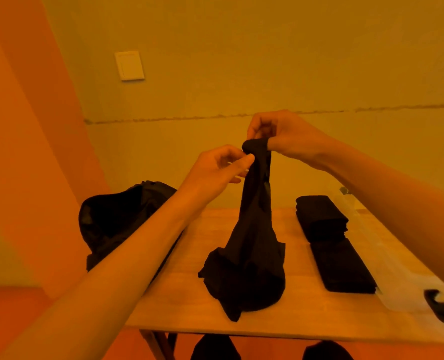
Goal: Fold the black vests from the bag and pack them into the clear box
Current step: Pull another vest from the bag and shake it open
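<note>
We hold 1 black vest (252, 250) up by its top: our right hand (285, 136) grips the bunched tip, our left hand (220, 165) pinches just below. Its lower end rests on the table (184, 302), between the bag (117, 216) and the clear box (397, 289) of folded vests (322, 216).

A limp black fabric vest (249, 255) hangs upright over the middle of the counter, its top pinched between the left grip (220, 167) and right grip (285, 136) and its crumpled hem resting near the front edge. A slumped black cloth bag (117, 219) sits at the counter's left edge. Near the right edge, a stack of folded black vests (321, 216) and another folded one (343, 266) lie along the clear plastic box (397, 294).
</note>
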Demonstrator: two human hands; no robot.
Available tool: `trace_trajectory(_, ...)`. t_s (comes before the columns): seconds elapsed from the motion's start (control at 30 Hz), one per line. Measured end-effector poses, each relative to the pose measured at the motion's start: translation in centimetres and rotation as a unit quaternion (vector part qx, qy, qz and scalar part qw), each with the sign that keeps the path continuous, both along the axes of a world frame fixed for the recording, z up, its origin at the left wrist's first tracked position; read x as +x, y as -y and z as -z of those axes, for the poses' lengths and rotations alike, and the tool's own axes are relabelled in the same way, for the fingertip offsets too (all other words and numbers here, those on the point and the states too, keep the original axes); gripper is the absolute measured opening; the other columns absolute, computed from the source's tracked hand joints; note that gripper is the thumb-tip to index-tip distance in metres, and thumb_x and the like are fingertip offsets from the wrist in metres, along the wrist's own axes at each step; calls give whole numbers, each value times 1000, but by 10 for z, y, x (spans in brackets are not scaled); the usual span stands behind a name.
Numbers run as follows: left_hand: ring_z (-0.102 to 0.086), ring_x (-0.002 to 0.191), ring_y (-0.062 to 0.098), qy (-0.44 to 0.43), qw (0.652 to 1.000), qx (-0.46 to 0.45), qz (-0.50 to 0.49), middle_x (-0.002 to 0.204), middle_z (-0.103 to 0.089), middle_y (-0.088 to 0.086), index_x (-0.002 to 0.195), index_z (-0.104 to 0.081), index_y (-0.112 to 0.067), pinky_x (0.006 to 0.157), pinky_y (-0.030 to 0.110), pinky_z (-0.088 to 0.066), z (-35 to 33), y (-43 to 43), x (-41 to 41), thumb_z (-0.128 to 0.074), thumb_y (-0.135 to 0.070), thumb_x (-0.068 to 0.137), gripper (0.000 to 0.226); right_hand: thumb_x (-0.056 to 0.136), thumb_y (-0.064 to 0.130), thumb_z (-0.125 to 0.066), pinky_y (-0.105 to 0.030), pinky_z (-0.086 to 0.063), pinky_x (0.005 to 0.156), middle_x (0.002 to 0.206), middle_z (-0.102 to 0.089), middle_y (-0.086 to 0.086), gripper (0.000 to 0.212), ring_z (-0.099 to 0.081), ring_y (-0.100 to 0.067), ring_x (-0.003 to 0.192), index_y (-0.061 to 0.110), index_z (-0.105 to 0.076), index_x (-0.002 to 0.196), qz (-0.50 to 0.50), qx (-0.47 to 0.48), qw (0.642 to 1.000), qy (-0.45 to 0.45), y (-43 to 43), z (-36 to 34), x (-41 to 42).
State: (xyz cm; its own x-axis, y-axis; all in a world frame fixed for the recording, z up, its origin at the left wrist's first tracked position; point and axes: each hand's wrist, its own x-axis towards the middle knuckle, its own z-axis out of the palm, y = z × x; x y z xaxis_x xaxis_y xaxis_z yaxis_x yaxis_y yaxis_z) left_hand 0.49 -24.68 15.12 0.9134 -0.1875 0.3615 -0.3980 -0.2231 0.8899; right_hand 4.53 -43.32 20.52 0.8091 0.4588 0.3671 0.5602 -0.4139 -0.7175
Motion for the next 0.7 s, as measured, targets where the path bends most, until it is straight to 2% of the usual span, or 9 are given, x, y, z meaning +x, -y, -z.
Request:
trace_trajectory(0.1,-68,76,17,-21,999,-33,26,84,-71,8,94,-62,-12,76,35,-57,7,6,4,-68,-20,97,11,87,-3,-70,-24,-47,68,80,-66,-2,22,-61,-15,78,19,-67,83,-12,8,1000,4,5,5,1)
trace_trajectory(0.2,-60,63,11,12,999,-21,27,65,-65,-3,85,-58,-11,67,26,-52,13,7,5,-62,-12,100,16,89,2,-70,-24,-48,67,82,-66,-7,14,-61,-15,76,16,-68,87,5,1,1000,-5,7,14,2)
trace_trajectory(0.3,-57,68,12,38,997,-62,-5,72,-64,0,86,-55,-13,65,26,-46,13,3,6,-58,-12,103,17,95,10,-67,-29,-55,66,76,-68,-3,3,-66,-13,71,11,-66,92,43,-7,999,-30,5,33,4)
trace_trajectory(0.37,-57,73,15,39,995,-92,-15,81,-62,6,88,-54,-13,63,27,-44,11,-2,8,-55,-13,104,16,96,13,-66,-32,-56,67,71,-68,1,7,-65,-12,67,13,-65,89,61,-16,997,-55,5,52,2)
trace_trajectory(0.5,-59,71,17,60,994,-93,-11,84,-65,11,93,-55,-8,61,27,-45,7,-13,9,-54,-9,104,11,101,18,-59,-29,-55,69,80,-70,-3,14,-65,-9,68,15,-67,90,47,-60,995,-70,6,85,-10)
trace_trajectory(0.57,-60,71,16,68,993,-98,-14,86,-67,9,91,-56,-10,62,26,-47,5,-20,9,-54,-11,104,13,103,29,-55,-31,-57,73,87,-71,-2,17,-67,-11,76,19,-67,96,47,-22,994,-95,3,99,-20)
trace_trajectory(0.63,-62,74,17,63,991,-116,-15,89,-68,9,89,-56,-13,63,27,-48,4,-25,10,-55,-12,104,15,96,46,-57,-34,-57,78,95,-70,1,23,-68,-14,86,25,-63,105,56,10,991,-123,-3,112,-32)
trace_trajectory(0.7,-68,82,20,58,989,-138,-13,96,-70,13,89,-55,-11,68,28,-53,4,-26,10,-55,-11,104,15,81,57,-70,-29,-53,73,96,-66,4,41,-65,-11,87,30,-55,108,108,-1,987,-122,-15,125,-50)
